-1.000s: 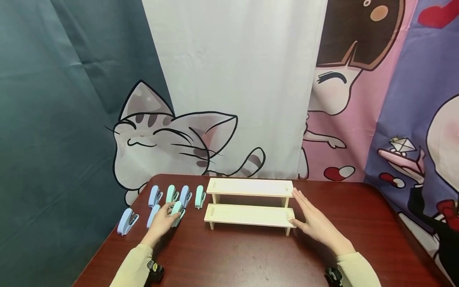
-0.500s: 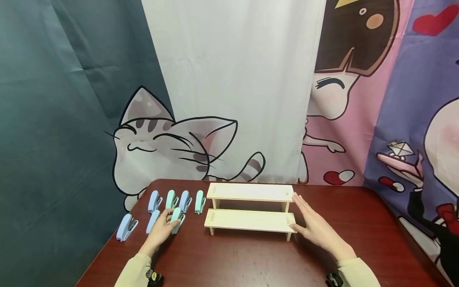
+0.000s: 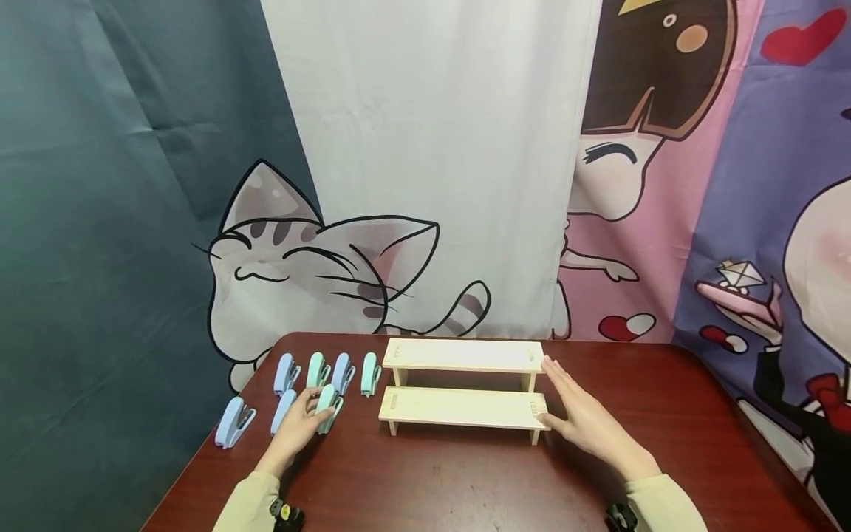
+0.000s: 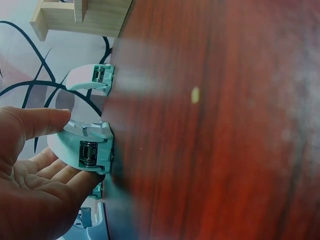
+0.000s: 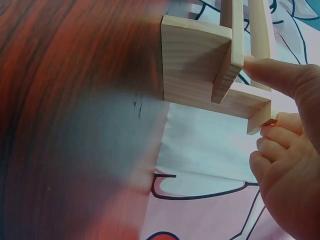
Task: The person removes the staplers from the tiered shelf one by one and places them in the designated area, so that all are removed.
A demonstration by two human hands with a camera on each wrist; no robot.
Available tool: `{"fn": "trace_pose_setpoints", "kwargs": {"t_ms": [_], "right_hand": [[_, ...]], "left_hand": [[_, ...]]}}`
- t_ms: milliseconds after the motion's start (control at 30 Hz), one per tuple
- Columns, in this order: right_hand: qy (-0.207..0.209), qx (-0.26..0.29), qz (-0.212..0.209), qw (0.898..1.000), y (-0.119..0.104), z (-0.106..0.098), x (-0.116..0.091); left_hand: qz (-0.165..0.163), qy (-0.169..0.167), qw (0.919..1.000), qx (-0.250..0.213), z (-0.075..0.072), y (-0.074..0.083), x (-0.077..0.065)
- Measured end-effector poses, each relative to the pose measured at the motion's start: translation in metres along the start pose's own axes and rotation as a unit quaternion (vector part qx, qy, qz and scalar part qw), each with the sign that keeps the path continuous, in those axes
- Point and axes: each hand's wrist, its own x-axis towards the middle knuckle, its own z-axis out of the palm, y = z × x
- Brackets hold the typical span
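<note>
My left hand [image 3: 295, 434] grips a mint-green stapler [image 3: 326, 403] at the left of the table, thumb on one side and fingers on the other. In the left wrist view this stapler [image 4: 72, 150] has its base end at the tabletop. Just beside the hand is a blue stapler [image 3: 284, 411], partly covered by it. My right hand [image 3: 596, 421] lies along the right end of a two-step wooden rack [image 3: 462, 407], fingers straight. Its thumb touches the lower step's end, and the fingertips are at the upper step's end, as the right wrist view of the rack [image 5: 200, 55] also shows.
Behind the left hand stand a blue stapler [image 3: 285, 372], a green stapler [image 3: 316, 368], another blue stapler [image 3: 342, 372] and, near the rack, a green stapler [image 3: 369, 374]. One more blue stapler [image 3: 233, 423] is by the table's left edge. A printed curtain [image 3: 432, 148] hangs behind the table [image 3: 465, 488].
The head view has tilted up a little, so the scene sits slightly lower. Both hands, the staplers and the rack keep their places.
</note>
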Motion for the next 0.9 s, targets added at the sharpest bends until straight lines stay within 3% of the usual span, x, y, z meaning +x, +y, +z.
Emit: {"fn": "trace_pose_setpoints", "kwargs": {"t_ms": [267,500,700,900], "right_hand": [[-0.003,0.008,-0.004,1.000,-0.002,-0.005,0.000],[0.014,0.037,-0.021,0.999,0.000,-0.012,0.003],[0.046,0.036,-0.025,0.998,0.004,-0.036,0.002],[0.110,0.008,-0.033,0.993,-0.005,-0.083,0.008]], "left_hand": [[0.002,-0.016,0.9999,0.005,-0.002,0.005,0.001],[0.019,-0.006,0.9982,0.057,-0.010,0.021,0.003],[0.088,0.024,0.9897,0.110,-0.028,0.048,0.011],[0.188,0.088,0.9617,0.179,-0.048,0.096,0.017]]}}
